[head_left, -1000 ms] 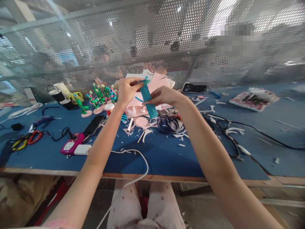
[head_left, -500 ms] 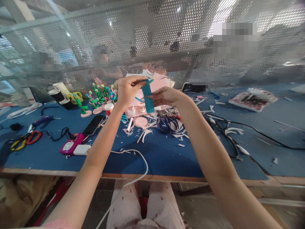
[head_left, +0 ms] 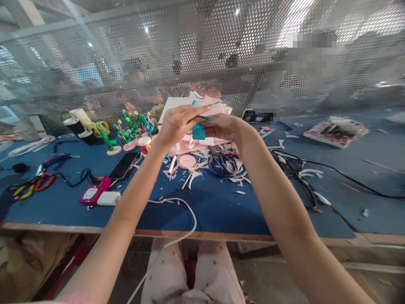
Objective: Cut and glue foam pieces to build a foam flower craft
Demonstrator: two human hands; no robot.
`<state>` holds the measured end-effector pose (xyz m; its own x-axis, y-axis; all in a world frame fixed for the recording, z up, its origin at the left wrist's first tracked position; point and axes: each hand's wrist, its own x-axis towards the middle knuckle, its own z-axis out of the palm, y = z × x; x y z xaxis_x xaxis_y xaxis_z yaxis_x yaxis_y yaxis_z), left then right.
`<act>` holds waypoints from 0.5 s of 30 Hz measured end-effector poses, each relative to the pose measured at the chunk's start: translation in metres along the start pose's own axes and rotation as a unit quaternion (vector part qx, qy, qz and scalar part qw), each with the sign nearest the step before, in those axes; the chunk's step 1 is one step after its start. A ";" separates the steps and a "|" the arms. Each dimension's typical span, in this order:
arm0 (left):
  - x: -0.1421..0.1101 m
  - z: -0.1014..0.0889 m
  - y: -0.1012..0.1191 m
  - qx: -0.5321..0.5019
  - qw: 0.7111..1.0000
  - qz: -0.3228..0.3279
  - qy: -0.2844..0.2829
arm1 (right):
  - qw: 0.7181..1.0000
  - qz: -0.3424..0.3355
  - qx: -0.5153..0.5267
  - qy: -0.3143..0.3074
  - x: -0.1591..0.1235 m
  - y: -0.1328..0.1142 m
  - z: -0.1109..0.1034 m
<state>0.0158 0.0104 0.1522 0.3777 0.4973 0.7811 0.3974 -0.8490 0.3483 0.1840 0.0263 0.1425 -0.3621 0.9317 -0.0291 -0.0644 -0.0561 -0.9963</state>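
Observation:
A teal paper strip (head_left: 198, 132) is between my hands above the cluttered middle of the table, with its lower end showing below the fingers. My left hand (head_left: 181, 119) is closed on it, fingers reaching across toward the right. From the other side my right hand (head_left: 223, 123) grips the same strip, its fingertips partly covered by the left hand. Behind and below lie pink and white paper sheets (head_left: 174, 102). A white pen (head_left: 172, 165) and a round pink disc (head_left: 187, 161) rest among paper scraps nearer me.
Small paper plants (head_left: 110, 141) on pink bases stand left, near a red-and-white cup (head_left: 145, 145). A phone (head_left: 123, 165), a purple socket block (head_left: 95, 192), scissors (head_left: 44, 181) and a glue gun (head_left: 57, 159) lie left. Black cables (head_left: 341, 169) and a plastic bag (head_left: 337, 131) are right.
My left hand has moved right, over the right hand's fingertips. The teal strip, hanging long before, now shows only a short piece below the fingers.

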 end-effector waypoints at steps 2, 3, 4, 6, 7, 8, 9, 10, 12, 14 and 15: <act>-0.002 0.001 -0.003 0.016 0.999 0.042 -0.010 | 1.000 0.000 0.011 0.005 0.000 -0.001 0.002; -0.002 0.001 -0.005 0.026 0.997 0.070 -0.014 | 1.000 -0.002 0.019 0.008 -0.001 -0.002 0.002; -0.003 0.001 -0.006 0.038 0.994 0.100 -0.016 | 1.000 -0.004 0.028 0.013 -0.001 -0.003 0.002; -0.002 0.000 -0.009 0.065 0.986 0.153 -0.016 | 0.998 -0.013 0.048 0.027 -0.001 -0.004 0.002; -0.002 0.000 -0.009 0.080 0.982 0.173 -0.014 | 0.998 -0.020 0.059 0.032 -0.001 -0.004 0.001; -0.001 -0.001 -0.009 0.094 0.977 0.190 -0.013 | 0.997 -0.026 0.071 0.035 -0.001 -0.003 0.001; -0.001 -0.002 -0.008 0.105 0.973 0.206 -0.010 | 0.996 -0.030 0.082 0.036 0.000 -0.003 0.000; 0.000 -0.004 -0.007 0.113 0.970 0.217 -0.006 | 0.995 -0.033 0.092 0.034 0.001 -0.002 -0.001; 0.000 -0.007 -0.003 0.118 0.965 0.234 -0.011 | 0.993 -0.038 0.104 0.031 0.003 0.000 -0.003; 0.001 -0.009 -0.001 0.113 0.963 0.240 -0.040 | 0.994 -0.053 0.093 0.035 0.005 0.002 -0.005; 0.002 -0.009 0.000 0.109 0.963 0.238 -0.058 | 0.994 -0.066 0.076 0.035 0.006 0.003 -0.006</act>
<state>0.0088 0.0098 0.1583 0.6467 0.0891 0.7575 0.3185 -0.9340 -0.1621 0.1871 0.0336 0.1393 -0.2759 0.9570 0.0897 -0.2490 0.0189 -0.9683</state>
